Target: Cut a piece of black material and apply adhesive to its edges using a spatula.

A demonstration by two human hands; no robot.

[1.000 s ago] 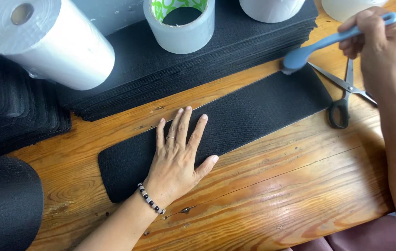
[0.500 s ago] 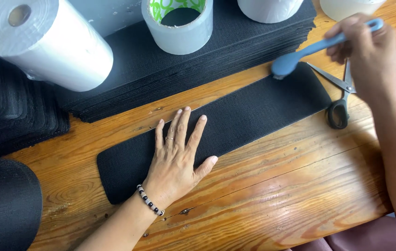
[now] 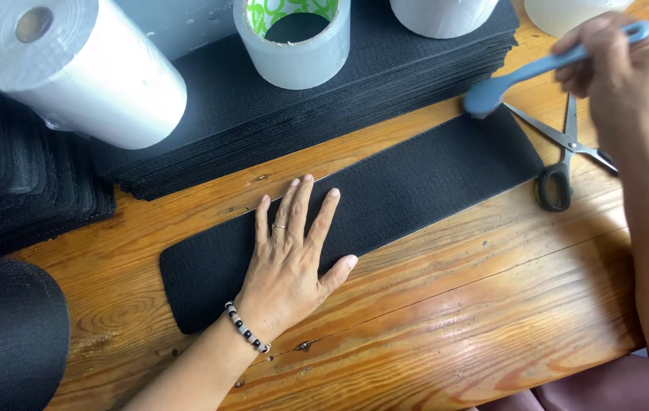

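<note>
The wooden bench (image 3: 446,335) carries everything, and the long black strip (image 3: 416,190) lying slantwise across it serves as the landmark. Behind the strip sits a stack of black sheets (image 3: 279,129), bearing a large white roll (image 3: 73,72) and a translucent tape roll (image 3: 294,38); neither has shifted since the earlier frames. The strip itself lies where it did.

The left hand (image 3: 290,262) stays pressed flat on the strip's near half, fingers spread, palm down, gripping nothing. The right hand (image 3: 614,72), beyond the strip's far end, is closed around the handle of a blue brush (image 3: 537,68). The brush head has come down from just past the strip's upper far corner and now meets that corner's edge; whether it truly touches is blurred. Scissors (image 3: 564,164) lie on the bench just beside the strip's far end, unmoved.
</note>
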